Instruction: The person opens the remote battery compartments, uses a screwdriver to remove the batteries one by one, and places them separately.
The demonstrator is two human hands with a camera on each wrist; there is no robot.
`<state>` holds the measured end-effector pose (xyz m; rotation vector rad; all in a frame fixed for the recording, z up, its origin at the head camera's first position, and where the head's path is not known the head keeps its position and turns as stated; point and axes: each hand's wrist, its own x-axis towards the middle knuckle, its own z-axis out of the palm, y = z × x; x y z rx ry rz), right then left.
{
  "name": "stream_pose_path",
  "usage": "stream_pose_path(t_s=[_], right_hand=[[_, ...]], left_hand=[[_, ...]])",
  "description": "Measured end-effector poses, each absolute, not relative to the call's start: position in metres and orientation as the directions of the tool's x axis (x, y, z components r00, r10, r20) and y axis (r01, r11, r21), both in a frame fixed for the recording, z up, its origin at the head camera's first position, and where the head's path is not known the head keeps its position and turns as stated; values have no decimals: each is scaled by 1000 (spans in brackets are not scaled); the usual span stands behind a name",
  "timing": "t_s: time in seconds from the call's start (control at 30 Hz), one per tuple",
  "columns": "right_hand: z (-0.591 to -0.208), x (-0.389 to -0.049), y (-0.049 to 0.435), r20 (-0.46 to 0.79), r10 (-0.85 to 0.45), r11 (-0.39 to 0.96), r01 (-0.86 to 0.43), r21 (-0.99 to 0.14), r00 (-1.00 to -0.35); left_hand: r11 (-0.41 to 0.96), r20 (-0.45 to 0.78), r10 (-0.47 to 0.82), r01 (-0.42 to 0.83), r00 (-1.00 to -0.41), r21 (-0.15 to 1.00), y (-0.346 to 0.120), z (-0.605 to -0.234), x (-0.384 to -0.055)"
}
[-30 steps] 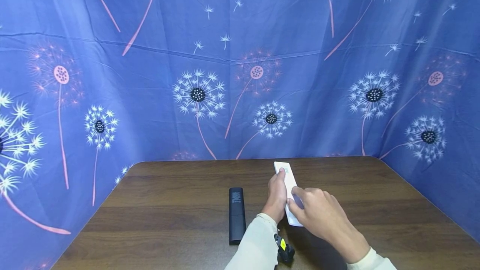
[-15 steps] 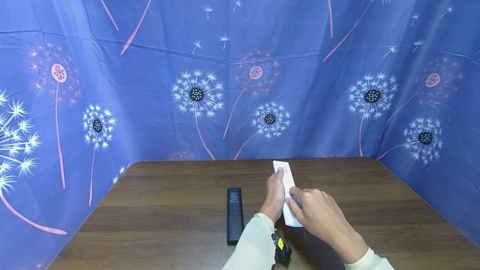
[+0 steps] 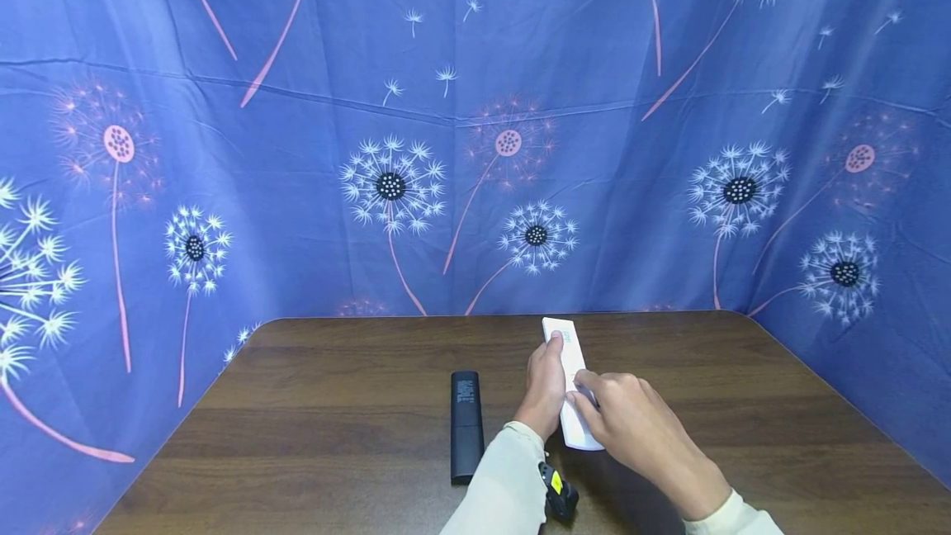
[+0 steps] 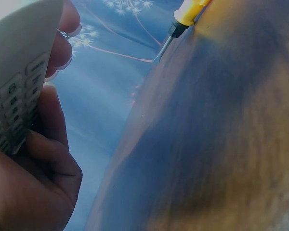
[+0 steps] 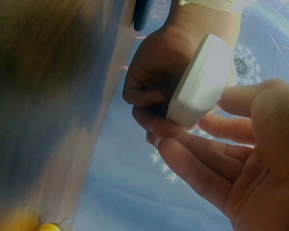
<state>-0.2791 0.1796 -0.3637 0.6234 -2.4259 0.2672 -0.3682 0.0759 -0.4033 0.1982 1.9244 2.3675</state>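
Observation:
My left hand (image 3: 546, 386) grips a white remote control (image 3: 568, 353) along its left side, thumb on the upward face, which bears small greenish print near the far end. Rows of buttons show on the remote's other face in the left wrist view, with left-hand fingers (image 4: 48, 154) curled against them. At the near half, my right hand (image 3: 639, 423) holds the remote, its index finger bent onto the face and thumb at the left edge. From the right wrist, the right fingers (image 5: 197, 159) reach under the remote (image 5: 202, 82). Parts of both hands' fingers are hidden behind it.
A black remote control (image 3: 466, 428) lies on the wooden table (image 3: 334, 419), left of my left sleeve. A yellow-handled screwdriver (image 4: 185, 14) is on the table in the left wrist view. Something black with a yellow patch (image 3: 559, 494) sits at the left wrist. Patterned blue cloth (image 3: 297, 188) surrounds the table.

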Motion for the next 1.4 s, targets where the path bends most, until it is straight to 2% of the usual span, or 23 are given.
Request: stream_pose_path(t_s=[0.6, 0.83, 1.4], right_hand=[[-362, -279, 178, 596, -348, 880, -471, -58, -724], [-364, -279, 178, 621, -332, 889, -456, -46, -710], [-364, -278, 177, 667, -307, 904, -427, -17, -679]], left_hand=[[-211, 52, 119, 26, -992, 977, 76, -403, -370], [-231, 68, 125, 38, -990, 972, 76, -403, -370], [-187, 63, 131, 38, -989, 982, 76, -404, -368]])
